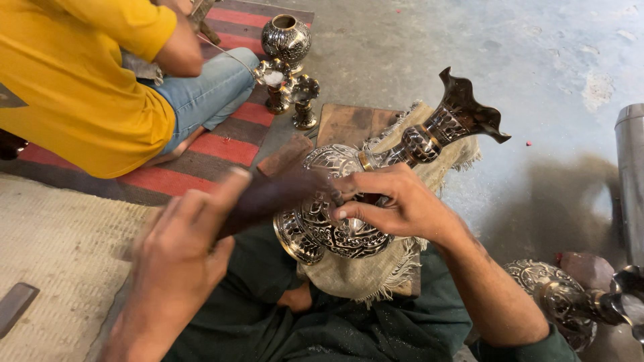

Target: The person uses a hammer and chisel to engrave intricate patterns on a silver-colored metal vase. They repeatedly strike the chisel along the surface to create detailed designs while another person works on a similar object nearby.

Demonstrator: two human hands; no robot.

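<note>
**A:** So, why is the engraved vase (pixel 349 208) lying on its side like that?

**B:** Looks like it's bedded on a burlap cloth (pixel 376 268) over a wooden block (pixel 349 124), across the lap, flared mouth pointing away. My guess is the cloth stops it rolling or getting scuffed.

**A:** And the hands?

**B:** Right hand (pixel 396 204) is pressed onto the belly, fingers pinching something small against the metal; can't tell what. Left hand (pixel 181 261) is clenched round a dark wooden handle (pixel 268 198), blurred, its end right at the vase.

**A:** Anyone else there?

**B:** Someone in a yellow shirt (pixel 74 80) sits on a striped rug (pixel 221 144), with another vase (pixel 286 40) nearby.
</note>
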